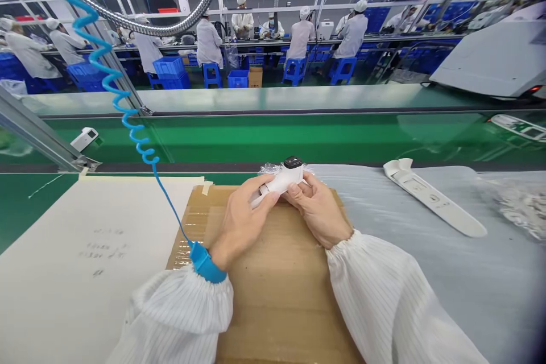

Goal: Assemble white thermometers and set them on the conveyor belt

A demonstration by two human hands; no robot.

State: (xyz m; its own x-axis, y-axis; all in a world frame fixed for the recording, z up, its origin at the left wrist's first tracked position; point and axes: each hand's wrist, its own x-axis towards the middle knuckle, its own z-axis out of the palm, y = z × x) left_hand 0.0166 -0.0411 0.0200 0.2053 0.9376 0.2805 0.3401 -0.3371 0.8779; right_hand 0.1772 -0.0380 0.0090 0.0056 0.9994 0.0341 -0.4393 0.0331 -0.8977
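Note:
Both of my hands hold a small white plastic device (279,180) with a black cap-like end (293,162) above the far part of a cardboard sheet (281,296). My left hand (245,210) grips its lower left end between thumb and fingers. On the other side, my right hand (315,207) pinches it near the black end, thumb in front. Some fingertips are hidden behind the device. Crinkled clear plastic (271,168) shows just behind it. A blue wrist strap (207,261) with a coiled blue cord (113,74) circles my left wrist.
At right, a long white plastic housing (435,196) lies on a grey sheet (384,261), near a bag of small white parts (522,199). Paper with handwriting (140,273) covers the left. Beyond runs a green conveyor belt (256,139) carrying a white device (84,139). Several people work farther back.

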